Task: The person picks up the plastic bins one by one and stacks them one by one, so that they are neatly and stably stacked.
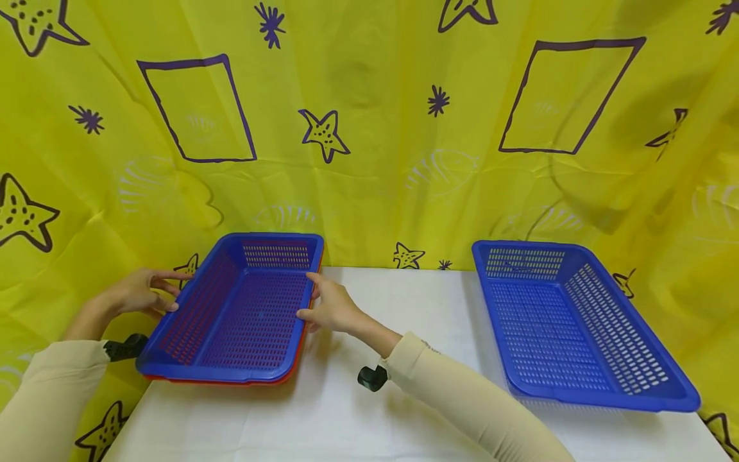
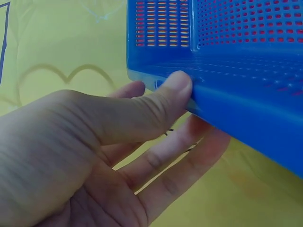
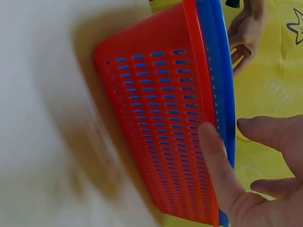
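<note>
On the left of the table, a blue plastic basket (image 1: 254,301) sits nested in a red basket (image 3: 151,109), whose slotted side shows in the right wrist view. My left hand (image 1: 138,295) is at the blue basket's left rim, thumb on the edge and fingers spread underneath, as the left wrist view shows. Across from it, my right hand (image 1: 335,305) holds the right rim, with fingertips on both sides of the stacked edges. Both baskets look empty inside.
A second blue basket (image 1: 554,333) stands on the right side of the white table (image 1: 392,410). Behind everything hangs a yellow patterned curtain (image 1: 369,192), which also runs along both sides.
</note>
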{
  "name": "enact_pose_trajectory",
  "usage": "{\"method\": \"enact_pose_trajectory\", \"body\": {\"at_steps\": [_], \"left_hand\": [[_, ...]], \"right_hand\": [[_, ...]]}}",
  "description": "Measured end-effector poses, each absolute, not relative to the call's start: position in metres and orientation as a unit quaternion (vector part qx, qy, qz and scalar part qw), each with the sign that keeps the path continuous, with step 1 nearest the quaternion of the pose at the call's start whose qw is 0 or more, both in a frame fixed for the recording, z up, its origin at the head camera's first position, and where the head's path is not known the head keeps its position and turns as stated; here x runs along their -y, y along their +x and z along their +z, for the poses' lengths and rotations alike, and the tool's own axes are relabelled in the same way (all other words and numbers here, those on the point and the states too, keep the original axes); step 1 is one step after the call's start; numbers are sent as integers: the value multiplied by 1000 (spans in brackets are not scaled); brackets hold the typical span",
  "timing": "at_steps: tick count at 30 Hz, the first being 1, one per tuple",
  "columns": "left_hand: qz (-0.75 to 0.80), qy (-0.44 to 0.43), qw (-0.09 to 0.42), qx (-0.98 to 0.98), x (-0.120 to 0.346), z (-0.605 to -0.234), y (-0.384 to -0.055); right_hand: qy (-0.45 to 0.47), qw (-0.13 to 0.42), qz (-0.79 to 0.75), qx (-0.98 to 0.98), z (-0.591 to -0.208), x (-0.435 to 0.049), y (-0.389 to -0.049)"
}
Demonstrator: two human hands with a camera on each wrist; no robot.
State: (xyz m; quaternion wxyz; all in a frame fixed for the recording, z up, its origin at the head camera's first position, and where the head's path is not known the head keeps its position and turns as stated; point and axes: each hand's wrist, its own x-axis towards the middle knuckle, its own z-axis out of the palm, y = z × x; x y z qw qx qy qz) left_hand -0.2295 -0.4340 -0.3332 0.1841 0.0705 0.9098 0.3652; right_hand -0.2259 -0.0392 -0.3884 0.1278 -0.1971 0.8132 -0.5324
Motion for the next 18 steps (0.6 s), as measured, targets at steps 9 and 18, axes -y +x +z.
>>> {"method": "enact_pose_trajectory", "body": {"at_steps": [9,18], "left_hand": [[388,76,172,-902,438,-343,-227],[405,85,169,-894,446,-349,-224]], "right_hand": [[-228,31,-406,-884,-386,37,-218],[-226,31,-413,-881,-388,36,-217]]}}
